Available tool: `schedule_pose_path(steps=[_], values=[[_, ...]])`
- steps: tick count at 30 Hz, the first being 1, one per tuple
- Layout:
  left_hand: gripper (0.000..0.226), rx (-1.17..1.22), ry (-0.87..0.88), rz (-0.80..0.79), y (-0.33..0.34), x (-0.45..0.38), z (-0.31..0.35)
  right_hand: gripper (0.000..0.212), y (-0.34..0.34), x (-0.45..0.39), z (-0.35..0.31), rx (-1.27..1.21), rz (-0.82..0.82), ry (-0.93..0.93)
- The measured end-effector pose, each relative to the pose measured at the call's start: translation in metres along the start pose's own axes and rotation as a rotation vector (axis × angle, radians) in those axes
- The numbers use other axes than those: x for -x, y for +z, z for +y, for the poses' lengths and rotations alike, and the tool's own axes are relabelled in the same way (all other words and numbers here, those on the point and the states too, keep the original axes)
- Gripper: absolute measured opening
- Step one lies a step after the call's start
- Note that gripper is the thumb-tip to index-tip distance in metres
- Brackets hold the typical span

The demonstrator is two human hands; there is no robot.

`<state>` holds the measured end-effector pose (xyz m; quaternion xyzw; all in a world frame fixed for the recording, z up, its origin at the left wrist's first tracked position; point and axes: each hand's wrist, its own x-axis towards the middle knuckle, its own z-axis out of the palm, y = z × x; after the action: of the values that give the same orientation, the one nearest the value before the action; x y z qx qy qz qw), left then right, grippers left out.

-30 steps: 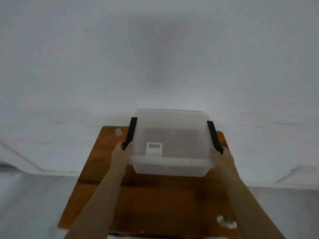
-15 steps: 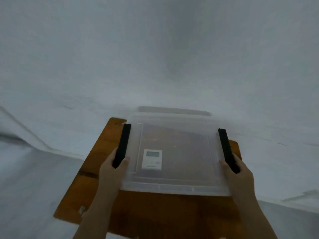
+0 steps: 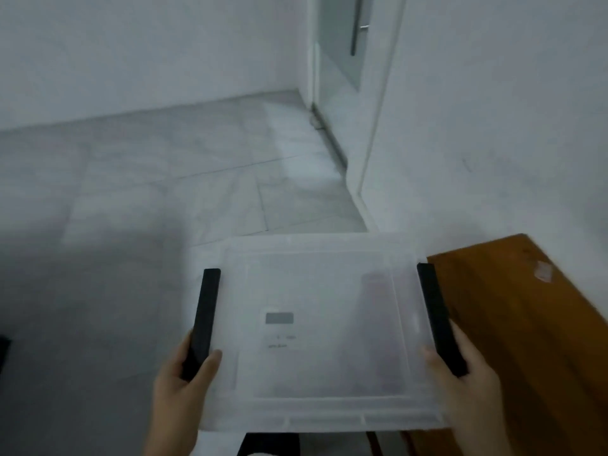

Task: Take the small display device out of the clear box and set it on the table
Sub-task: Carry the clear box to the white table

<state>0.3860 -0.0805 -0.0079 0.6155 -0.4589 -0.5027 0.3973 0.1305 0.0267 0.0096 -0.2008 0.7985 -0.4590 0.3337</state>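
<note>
box held off the table, lid on

holding the clear box [image 3: 324, 327] by its two sides, the person has it out over the grey tiled floor [image 3: 158, 179], to the left of the wooden table [image 3: 519, 324]; half a second ago it was over the tabletop, so the box has come off the table and the view has swung left to show a doorway [image 3: 342, 44] and white walls. the left hand [image 3: 182, 386] is curled closed around the near end of the left black latch [image 3: 202, 320], thumb on top of the lid edge. the right hand [image 3: 467, 380] is closed the same way on the right black latch [image 3: 441, 319]. both grips sit at the same near ends as before. the frosted lid is on.

the small display device [image 3: 281, 329] lies flat inside, seen hazily through the lid, left of the box's centre and nearer the left hand. it is a pale upright rectangle with a dark grey screen across its upper part and faint, unreadable marks below. its long axis runs away from the person, screen end at the far side, face up. a small pale scrap [image 3: 543, 271] lies on the table.
</note>
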Motion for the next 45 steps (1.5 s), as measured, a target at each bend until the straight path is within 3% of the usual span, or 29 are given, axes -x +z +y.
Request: schedule_pose_path(steps=[6,11,18,24,31,36,45], values=[[0.043,0.121,-0.073,0.264,-0.105,-0.08,-0.011,0.051,0.161,-0.036,-0.04,0.093,-0.187,-0.069],[0.044,0.156,-0.094,0.385,-0.174,-0.169,0.005,0.049,0.282,-0.064,-0.094,0.1,-0.173,-0.154],[0.042,0.261,-0.179,0.494,-0.201,-0.319,0.007,0.049,0.411,-0.154,-0.177,0.182,-0.329,-0.205],[0.045,0.348,-0.145,0.598,-0.216,-0.473,0.043,0.047,0.544,-0.252,-0.273,0.174,-0.321,-0.308],[0.037,0.357,-0.171,0.781,-0.278,-0.611,0.077,0.05,0.713,-0.314,-0.38,0.209,-0.5,-0.357],[0.043,0.344,-0.193,0.89,-0.334,-0.719,0.082,0.048,0.852,-0.347,-0.438,0.288,-0.588,-0.378],[0.045,0.335,-0.144,0.875,-0.465,-0.952,0.147,0.047,1.07,-0.386,-0.576,0.263,-0.586,-0.399]])
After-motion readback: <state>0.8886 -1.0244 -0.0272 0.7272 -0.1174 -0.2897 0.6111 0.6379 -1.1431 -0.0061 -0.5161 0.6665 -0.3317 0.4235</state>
